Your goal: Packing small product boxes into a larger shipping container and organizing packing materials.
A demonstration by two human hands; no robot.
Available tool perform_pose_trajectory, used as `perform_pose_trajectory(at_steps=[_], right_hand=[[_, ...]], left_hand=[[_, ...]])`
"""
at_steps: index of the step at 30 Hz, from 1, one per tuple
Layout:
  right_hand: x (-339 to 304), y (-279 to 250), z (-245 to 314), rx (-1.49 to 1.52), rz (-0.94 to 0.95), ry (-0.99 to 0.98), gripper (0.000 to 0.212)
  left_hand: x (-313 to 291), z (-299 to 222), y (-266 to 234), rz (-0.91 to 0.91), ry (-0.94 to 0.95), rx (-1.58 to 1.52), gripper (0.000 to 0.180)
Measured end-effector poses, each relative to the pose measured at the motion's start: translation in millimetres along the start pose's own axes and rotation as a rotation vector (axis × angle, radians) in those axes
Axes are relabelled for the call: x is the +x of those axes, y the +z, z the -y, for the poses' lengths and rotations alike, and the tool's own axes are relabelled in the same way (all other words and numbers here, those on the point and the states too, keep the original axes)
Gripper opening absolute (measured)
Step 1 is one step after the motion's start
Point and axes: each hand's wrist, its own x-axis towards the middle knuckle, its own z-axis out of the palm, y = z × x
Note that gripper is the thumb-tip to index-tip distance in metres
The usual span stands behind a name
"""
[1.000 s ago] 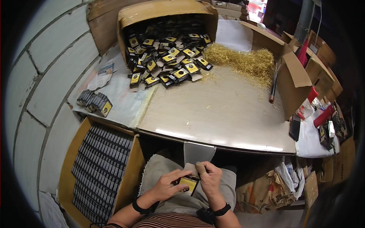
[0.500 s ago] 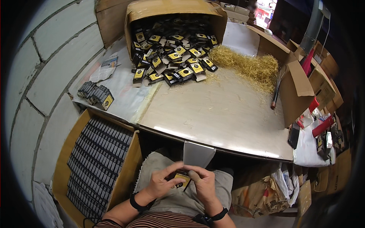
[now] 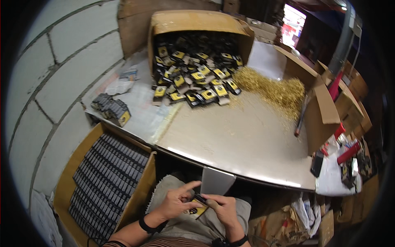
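Yellow and black, there it was on the little box [image 3: 198,211], and yellow and black splashed across the heap of boxes [image 3: 200,77]! Gold blazed from the tinsel [image 3: 284,92], cream gleamed on the tabletop [image 3: 230,140], and red flared on the tube [image 3: 349,153]. Grey and black rows striped the packed boxes [image 3: 111,177] in their brown carton [image 3: 145,181]. The lap cloth [image 3: 168,193] was greyish, the wristband [image 3: 147,223] black, the wall [image 3: 80,51] whitish with grey lines!

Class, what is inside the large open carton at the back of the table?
Inside the open carton is a jumbled heap of small black-and-yellow boxes, with more outside on the table. The heap covers the carton's floor; what lies deeper cannot be seen.
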Motion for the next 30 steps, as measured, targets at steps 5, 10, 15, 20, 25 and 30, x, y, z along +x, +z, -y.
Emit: perform_pose_trajectory(at_steps=[5, 10, 15, 20, 25, 30], right_hand=[[-8.6, 3.5, 20.8, -0.025, -0.245, -0.161, 0.017], [2.0, 7.1, 27.3, 0.216, -0.292, -0.306, 0.016], [3.7, 11.2, 18.7, 0.209, -0.205, -0.355, 0.019], [5.8, 6.1, 23.6, 0.146, 0.026, -0.424, 0.045], [-2.5, 27.8, 19.4, 0.147, -0.268, -0.321, 0.015], [-1.5, 9.0, 20.3, 0.290, -0.311, -0.217, 0.024]], left_hand=[[12.6, -9.8, 24.9, -0.027, 0.050, -0.196, 0.045], [23.7, -33.9, 26.7, -0.041, 0.245, -0.025, 0.049], [18.6, -25.6, 20.8, -0.079, 0.123, -0.025, 0.062], [13.6, -23.5, 25.7, -0.152, 0.250, -0.130, 0.071], [6.5, -29.7, 21.4, -0.217, 0.252, 0.026, 0.046], [48.4, -50.6, 2.3, -0.093, 0.465, 0.371, 0.021]])
